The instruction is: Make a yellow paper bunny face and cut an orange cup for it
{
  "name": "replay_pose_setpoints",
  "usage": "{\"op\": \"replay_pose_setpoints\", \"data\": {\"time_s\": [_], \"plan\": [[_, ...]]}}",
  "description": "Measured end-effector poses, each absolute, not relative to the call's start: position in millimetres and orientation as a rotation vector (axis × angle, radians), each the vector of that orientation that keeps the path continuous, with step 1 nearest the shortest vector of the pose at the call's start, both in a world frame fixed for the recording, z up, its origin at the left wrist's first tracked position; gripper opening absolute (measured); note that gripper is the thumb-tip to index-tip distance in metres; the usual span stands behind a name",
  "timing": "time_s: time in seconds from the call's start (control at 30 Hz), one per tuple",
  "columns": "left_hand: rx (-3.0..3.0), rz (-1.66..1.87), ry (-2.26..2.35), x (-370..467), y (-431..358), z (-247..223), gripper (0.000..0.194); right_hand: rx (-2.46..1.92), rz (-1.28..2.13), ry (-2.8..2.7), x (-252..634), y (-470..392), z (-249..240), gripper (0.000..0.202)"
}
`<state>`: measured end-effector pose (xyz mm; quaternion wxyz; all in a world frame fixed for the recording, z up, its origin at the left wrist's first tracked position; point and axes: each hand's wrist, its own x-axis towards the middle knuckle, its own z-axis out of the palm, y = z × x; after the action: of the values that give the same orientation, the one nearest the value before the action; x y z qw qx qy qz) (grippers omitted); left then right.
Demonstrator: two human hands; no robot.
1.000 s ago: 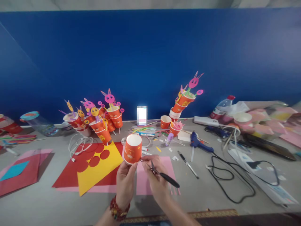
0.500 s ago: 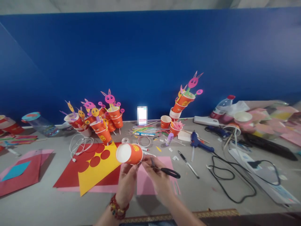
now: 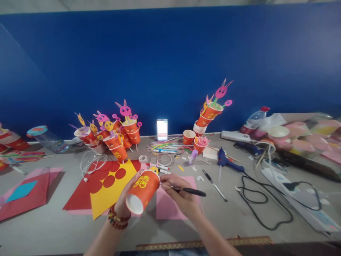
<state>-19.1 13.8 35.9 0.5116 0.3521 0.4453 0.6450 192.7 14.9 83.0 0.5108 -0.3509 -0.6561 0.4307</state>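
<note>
An orange paper cup [image 3: 145, 188] with yellow lettering lies tilted in my left hand [image 3: 127, 199], which is wrapped round its left side. Its round white end faces down and to the left, toward me. A small yellow face with pointed ears shows at the cup's far end. My right hand [image 3: 178, 192] is closed on black-handled scissors [image 3: 194, 192], its fingertips at the cup's right edge. The blades are mostly hidden by the fingers. Beneath the hands lies a pink sheet [image 3: 170, 208]; left of them is a yellow sheet [image 3: 106, 199] with round holes, on red paper [image 3: 80, 197].
Stacked orange cups with rabbit figures [image 3: 130, 129] stand at the back left, another stack [image 3: 205, 119] at the back right. Coloured sticks [image 3: 170, 146] lie between them. A blue glue gun [image 3: 229, 163], a pen [image 3: 215, 185] and a power strip [image 3: 301, 199] are on the right.
The cup has turned over, its open mouth now away from me and its lettered side showing. My left hand has shifted left and round the cup; my right hand still has the scissors.
</note>
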Motion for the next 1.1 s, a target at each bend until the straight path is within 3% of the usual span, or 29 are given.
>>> {"op": "replay_pose_setpoints", "data": {"time_s": [0.23,0.4,0.53,0.9,1.1], "plan": [[0.715,1.162,0.773,-7.7,10.8,42.7,0.022,-0.917,1.228,-1.407,194.7,13.6,77.0,0.023],[1.016,1.020,0.746,-19.9,15.9,59.7,0.028,-0.800,0.926,-1.798,203.8,12.9,78.4,0.017],[1.412,0.879,0.886,-25.3,17.0,72.4,0.020,-0.686,0.673,-2.038,207.9,13.9,87.7,0.019],[1.725,0.805,1.062,-16.7,10.3,82.7,0.024,-0.578,-0.019,-2.310,208.9,26.2,71.5,0.022],[1.740,0.786,1.116,-11.2,6.2,88.9,0.024,-0.512,-0.021,-2.340,205.5,26.0,63.7,0.024]]}}
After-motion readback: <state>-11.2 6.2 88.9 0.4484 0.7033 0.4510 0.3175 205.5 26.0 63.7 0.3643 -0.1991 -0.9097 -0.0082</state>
